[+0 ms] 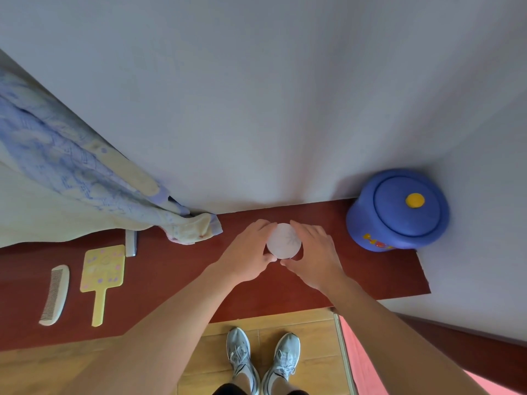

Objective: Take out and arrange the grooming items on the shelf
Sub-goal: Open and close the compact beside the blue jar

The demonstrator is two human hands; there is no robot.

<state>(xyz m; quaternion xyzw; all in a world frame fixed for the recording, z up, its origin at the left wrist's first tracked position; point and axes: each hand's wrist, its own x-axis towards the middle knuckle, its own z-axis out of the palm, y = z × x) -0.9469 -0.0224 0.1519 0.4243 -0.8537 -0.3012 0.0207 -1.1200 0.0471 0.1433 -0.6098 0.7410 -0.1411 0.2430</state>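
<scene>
Head view shows a round white jar (283, 240) with a frosted top, cupped between both hands on the red-brown shelf (370, 275). The left hand (249, 252) curls round its left side and the right hand (315, 253) round its right, fingers wrapped over the far rim and thumbs nearly meeting on the near side. Whether its base touches the shelf or is just off it cannot be told.

The grip seems to sit high, at the top rim (possibly a lid), so if that part is loose it could come away and the body drop or tip. A turn of the wrists could also skid it toward the shelf's front edge, near the thumbs.

Left of the left fingers, a patterned cloth (71, 172) droops onto the shelf and could catch a sliding jar. Beyond it lie a hand mirror (103, 267) and a comb (54, 295). Right of the right fingers stands a blue lidded pot (399, 212), near enough to be knocked.
</scene>
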